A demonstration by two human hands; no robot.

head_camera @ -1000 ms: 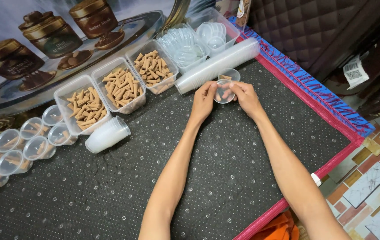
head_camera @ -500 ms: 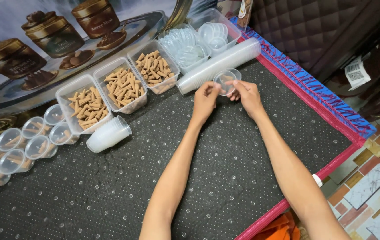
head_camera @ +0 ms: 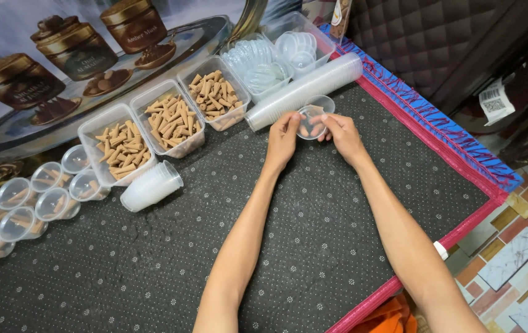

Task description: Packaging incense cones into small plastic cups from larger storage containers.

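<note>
This is looking like a small home packing spot for incense, set on the floor: a dark dotted mat point(head_camera: 313, 246) is lying over patterned floor tiles point(head_camera: 517, 259), tubs of brown incense cones point(head_camera: 168, 120) are sitting beside rows of small clear cups point(head_camera: 23, 206), and a product poster point(head_camera: 48, 68) is leaning behind.

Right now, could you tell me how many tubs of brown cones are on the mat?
3, in a row along the mat's far edge: left tub, middle tub, right tub.

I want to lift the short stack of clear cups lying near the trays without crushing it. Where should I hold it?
Grip the short cup stack around its middle, coming from above: it lies on its side, open rims toward the trays, both long flanks free.
</note>
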